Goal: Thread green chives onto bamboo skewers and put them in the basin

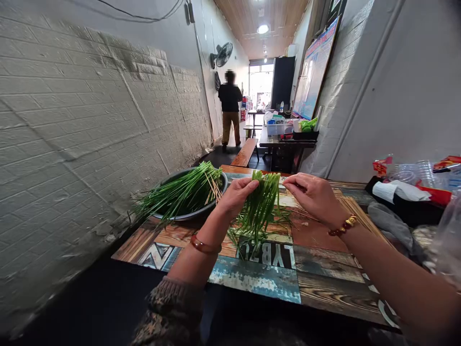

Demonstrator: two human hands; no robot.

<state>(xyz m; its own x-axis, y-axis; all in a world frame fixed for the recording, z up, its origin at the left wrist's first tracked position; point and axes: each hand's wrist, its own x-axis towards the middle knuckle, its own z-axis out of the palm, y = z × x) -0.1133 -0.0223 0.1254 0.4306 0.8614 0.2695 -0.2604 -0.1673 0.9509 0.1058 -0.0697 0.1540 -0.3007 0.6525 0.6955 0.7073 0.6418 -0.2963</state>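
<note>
While one grey basin (196, 213) heaped with uncounted green stalks (180, 190) and several thin sticks (213, 186) is set at the table's (327, 283) far left, one loose green bunch (262, 204) is held above the middle. It is pinched near its top between the left hand's (235, 194) thumb and fingers. By the right hand (312, 196), just beside it, thumb and fingertips are brought together; whether anything is gripped there cannot be told. One bracelet is worn on each wrist.
</note>
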